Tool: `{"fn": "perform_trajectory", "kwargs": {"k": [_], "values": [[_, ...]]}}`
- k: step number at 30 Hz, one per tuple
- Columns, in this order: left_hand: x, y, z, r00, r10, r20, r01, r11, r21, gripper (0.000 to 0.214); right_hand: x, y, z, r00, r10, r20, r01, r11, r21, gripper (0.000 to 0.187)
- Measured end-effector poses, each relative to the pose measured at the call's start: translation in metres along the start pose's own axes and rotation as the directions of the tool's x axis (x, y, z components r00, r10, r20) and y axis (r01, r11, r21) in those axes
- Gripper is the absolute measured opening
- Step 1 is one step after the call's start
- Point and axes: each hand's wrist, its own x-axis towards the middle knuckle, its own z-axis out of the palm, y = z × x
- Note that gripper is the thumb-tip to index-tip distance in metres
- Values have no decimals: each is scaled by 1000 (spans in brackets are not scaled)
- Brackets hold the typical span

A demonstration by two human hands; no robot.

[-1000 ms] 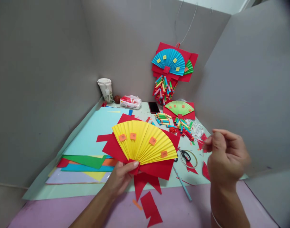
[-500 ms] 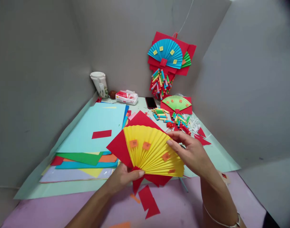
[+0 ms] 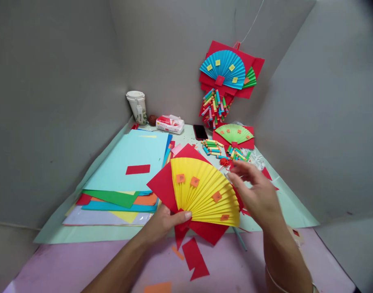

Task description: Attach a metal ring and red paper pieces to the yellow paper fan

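Note:
A pleated yellow paper fan with small orange paper squares lies over a red paper card. My left hand grips the fan and card at the fan's narrow base, thumb on top and fingers hidden behind. Just off the fan's upper right edge is my right hand, its fingers curved and apart, with nothing seen in them. A red paper offcut and an orange scrap rest on the table below the fan.
Coloured paper sheets are stacked at left. A cup, tissue pack and phone stand behind. Small paper rolls and a light green fan lie back right. A blue fan decoration hangs on the wall.
My right hand has let go of the fan's right edge and moved slightly away from it. My left hand keeps its hold at the base. The view has shifted a little left.

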Motion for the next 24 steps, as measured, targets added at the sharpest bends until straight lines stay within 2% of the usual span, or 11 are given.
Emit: {"fn": "perform_trajectory", "kwargs": {"k": [1, 3, 5, 6, 11, 13, 15, 17, 19, 22, 24], "values": [[1, 0, 0, 1000, -12, -5, 12, 1000, -4, 50, -2, -4, -3, 983, -69, -171, 67, 998, -16, 35], [2, 1, 0, 999, -45, -5, 45, 999, -15, 44, -6, -11, -7, 849, -193, -492, 209, 978, -23, 36], [5, 1, 0, 998, -48, -47, 44, 996, -84, 42, -8, -15, -10, 689, -234, -686, 310, 951, -12, 31], [7, 2, 0, 996, -41, -77, 31, 992, -121, 43, -7, -16, -10, 656, -220, -722, 328, 945, 10, 28], [16, 4, -5, 967, 5, -255, -71, 966, -249, 55, 0, -11, -9, 749, -66, -659, 246, 952, 184, 25], [19, 6, -7, 947, 4, -320, -104, 950, -296, 52, 3, -7, -9, 759, -46, -649, 221, 957, 190, 25], [20, 8, -9, 927, -17, -376, -121, 931, -343, 43, 7, 1, -7, 816, 0, -579, 154, 964, 217, 28], [21, 10, -10, 912, -34, -409, -139, 912, -385, 35, 12, 12, -2, 896, 98, -434, 37, 956, 291, 33], [22, 12, -11, 906, -39, -421, -154, 897, -415, 32, 17, 25, 8, 945, 198, -259, -91, 924, 373, 35], [23, 13, -13, 896, -43, -441, -171, 885, -433, 32, 20, 40, 28, 956, 293, -10, -258, 856, 448, 39], [24, 13, -15, 891, -36, -453, -184, 883, -432, 30, 18, 43, 41, 919, 351, 178, -391, 766, 510, 43]]}}
